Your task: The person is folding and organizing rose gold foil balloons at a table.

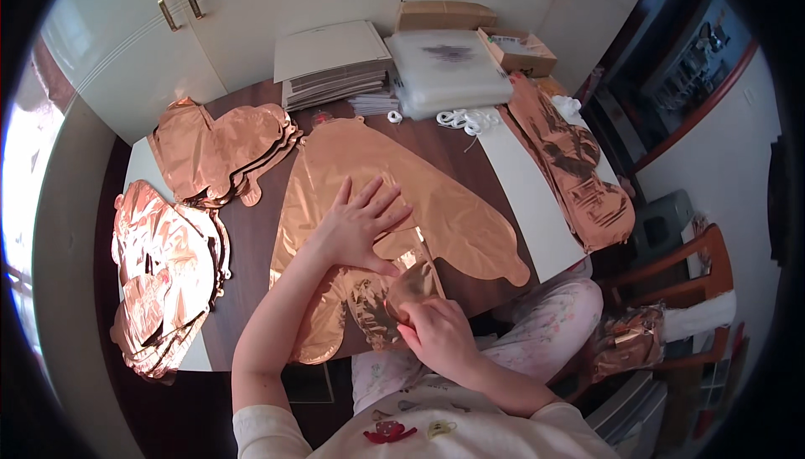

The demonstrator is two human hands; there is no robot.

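Note:
A large deflated rose-gold foil balloon (360,153) lies spread over the middle of the table, one rounded arm reaching out to the right and its lower part crumpled near the table's front edge. With fingers spread, my left hand (359,228) lies on the middle of this foil. My right hand (438,331) is closed on a folded-over piece of the same balloon, close below the left hand and just above my lap. The tips of the right fingers are partly hidden by the foil.
Flat foil balloons are piled at the upper left (210,149), lower left (163,245) and right (566,165). Along the back stand a cardboard stack (331,52), clear plastic bags (453,69), an open box (516,50) and white ribbon (470,120). A wooden chair (714,266) stands right.

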